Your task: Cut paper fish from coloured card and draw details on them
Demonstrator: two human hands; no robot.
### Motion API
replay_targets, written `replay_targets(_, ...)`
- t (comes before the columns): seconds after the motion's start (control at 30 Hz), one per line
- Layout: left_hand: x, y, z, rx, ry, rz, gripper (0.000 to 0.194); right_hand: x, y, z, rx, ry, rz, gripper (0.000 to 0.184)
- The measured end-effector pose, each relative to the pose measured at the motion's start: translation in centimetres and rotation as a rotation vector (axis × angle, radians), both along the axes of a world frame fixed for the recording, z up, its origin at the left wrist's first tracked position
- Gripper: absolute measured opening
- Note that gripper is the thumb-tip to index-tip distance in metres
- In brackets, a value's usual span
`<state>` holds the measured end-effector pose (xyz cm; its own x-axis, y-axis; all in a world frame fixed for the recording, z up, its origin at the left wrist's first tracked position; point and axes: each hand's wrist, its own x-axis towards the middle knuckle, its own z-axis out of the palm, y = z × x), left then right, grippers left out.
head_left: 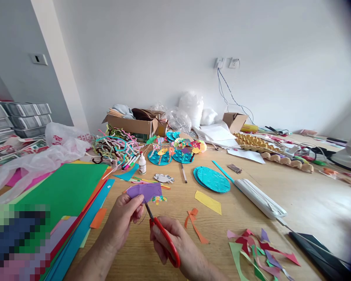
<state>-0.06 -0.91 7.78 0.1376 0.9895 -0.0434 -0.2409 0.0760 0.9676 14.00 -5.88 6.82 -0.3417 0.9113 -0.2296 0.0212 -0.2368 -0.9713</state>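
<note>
My left hand (pixel 125 212) pinches the lower edge of a piece of purple paper (pixel 148 190), on which a faint drawn outline shows. In my right hand (pixel 171 236) is a pair of scissors (pixel 168 240) with red handles, its dark blades meeting the paper's bottom edge close to my left thumb. Just beyond the paper lies a white fish cutout (pixel 163 178) with drawn lines. A small multicoloured cutout (pixel 158 200) shows partly behind the purple paper. A white glue bottle (pixel 142 164) stands upright farther back.
Stacked coloured paper (pixel 64 187) lies at left, pipe cleaners (pixel 117 146) behind it. Blue ovals (pixel 212 179), a yellow paper piece (pixel 208 202) and a white power strip (pixel 260 198) lie to the right. Paper scraps (pixel 260 253) and a dark phone-like device (pixel 318 255) are near the front right.
</note>
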Motion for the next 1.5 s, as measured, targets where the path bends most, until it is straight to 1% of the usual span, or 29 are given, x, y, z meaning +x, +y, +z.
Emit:
replay_targets(0.27,0.0,-0.02,0.13,-0.015,-0.02,-0.023,0.038,-0.04,0.02,-0.1,-0.012,0.014,0.001,0.039)
replay_targets(0.43,-0.07,-0.06,0.12,-0.017,-0.02,-0.004,0.038,-0.01,0.08,-0.24,-0.02,0.021,-0.001,0.038)
replay_targets(0.57,-0.1,-0.06,0.1,-0.019,-0.019,-0.027,0.038,-0.02,0.04,-0.21,-0.016,0.016,0.007,0.037)
replay_targets(0.83,-0.12,-0.06,0.23,-0.021,-0.004,-0.027,0.04,0.04,0.03,-0.26,-0.009,0.0,0.01,0.039)
replay_targets(1.1,-0.06,-0.22,0.14,-0.017,-0.016,-0.036,0.038,0.03,0.09,-0.43,-0.009,-0.005,0.003,0.038)
replay_targets(1.27,-0.08,-0.18,0.07,-0.019,-0.009,-0.026,0.037,0.06,0.17,-0.64,-0.007,0.029,0.006,0.036)
replay_targets(1.5,-0.01,-0.12,0.09,-0.031,-0.018,-0.025,0.037,0.03,0.16,-0.37,-0.019,0.03,0.004,0.037)
